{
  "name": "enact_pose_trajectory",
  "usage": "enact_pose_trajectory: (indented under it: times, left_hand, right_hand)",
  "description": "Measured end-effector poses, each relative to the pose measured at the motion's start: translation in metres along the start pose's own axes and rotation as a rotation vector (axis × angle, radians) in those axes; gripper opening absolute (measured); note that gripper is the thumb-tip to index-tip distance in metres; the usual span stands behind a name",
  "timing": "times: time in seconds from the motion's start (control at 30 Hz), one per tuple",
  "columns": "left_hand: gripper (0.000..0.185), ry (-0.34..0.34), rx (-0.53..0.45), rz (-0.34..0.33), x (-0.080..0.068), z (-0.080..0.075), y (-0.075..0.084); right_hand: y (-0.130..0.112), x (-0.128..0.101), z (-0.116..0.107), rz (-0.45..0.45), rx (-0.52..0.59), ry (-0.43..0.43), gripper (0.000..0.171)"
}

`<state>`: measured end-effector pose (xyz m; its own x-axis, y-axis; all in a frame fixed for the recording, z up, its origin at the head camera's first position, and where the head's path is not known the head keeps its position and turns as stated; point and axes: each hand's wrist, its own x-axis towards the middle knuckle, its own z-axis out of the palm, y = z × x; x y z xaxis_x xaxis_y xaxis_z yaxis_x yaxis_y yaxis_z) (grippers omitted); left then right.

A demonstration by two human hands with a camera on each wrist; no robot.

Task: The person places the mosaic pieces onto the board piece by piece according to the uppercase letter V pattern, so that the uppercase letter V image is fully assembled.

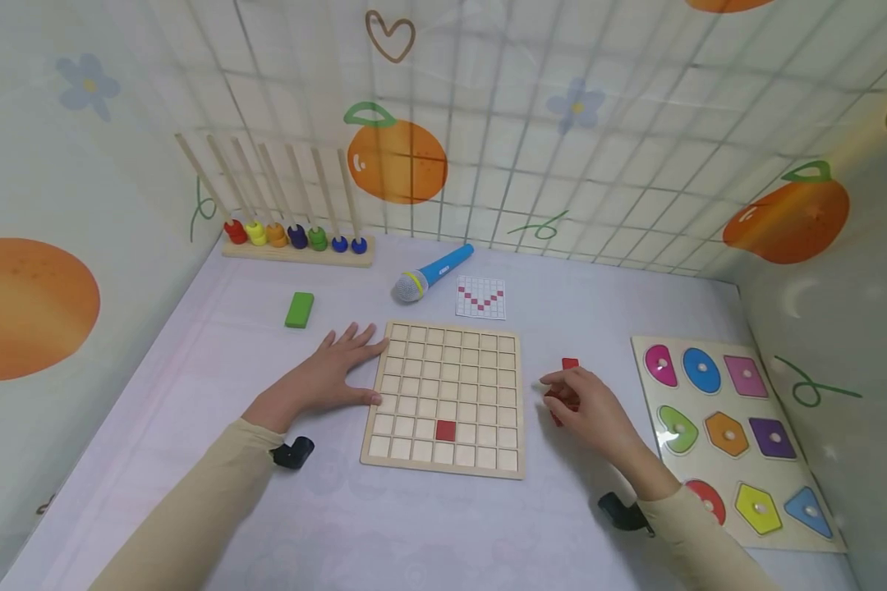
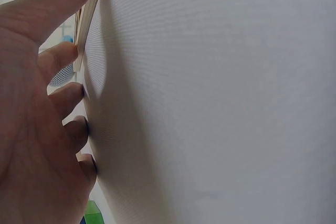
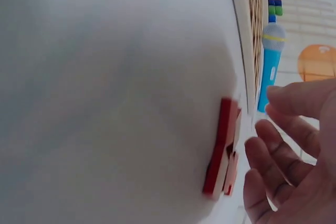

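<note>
We see the left hand point(image 1: 333, 369) spread out, grasping nothing, its thumb and index finger touching the near edge of the wooden grid board point(image 1: 443, 469). The board lies between the hands, one red square point(image 1: 446, 431) sitting in a cell of its second row from our side. The right hand point(image 1: 587, 406) bends its fingers loosely, and we see nothing in its grasp; beneath its fingers, the red tiles point(image 3: 223, 148) lie overlapping on the bench point(image 1: 414, 533). Ahead of the left hand we find a green block point(image 1: 299, 310), and farther off, a peg stand point(image 1: 299, 254). A blue microphone point(image 1: 436, 272) and a pattern card point(image 1: 480, 297) lie beyond both hands; a shape puzzle point(image 1: 769, 471) lies right of the right hand.
</note>
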<state>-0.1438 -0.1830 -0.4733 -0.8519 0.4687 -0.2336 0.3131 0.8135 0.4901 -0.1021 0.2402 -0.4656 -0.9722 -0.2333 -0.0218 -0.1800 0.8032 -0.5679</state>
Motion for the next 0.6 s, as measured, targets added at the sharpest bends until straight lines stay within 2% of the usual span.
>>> enact_pose_trajectory:
  times: [0.33,0.6]
  left_hand:
    - [0.098,-0.003,0.006,-0.003,0.000,0.000,0.000]
    - [0.097,-0.004,0.005,0.004,0.000,-0.001,0.001]
  right_hand:
    - [0.013,0.000,-0.001,0.060,-0.044,0.041,0.032]
    - [0.009,0.003,0.000,0.085,-0.074,0.016,0.031]
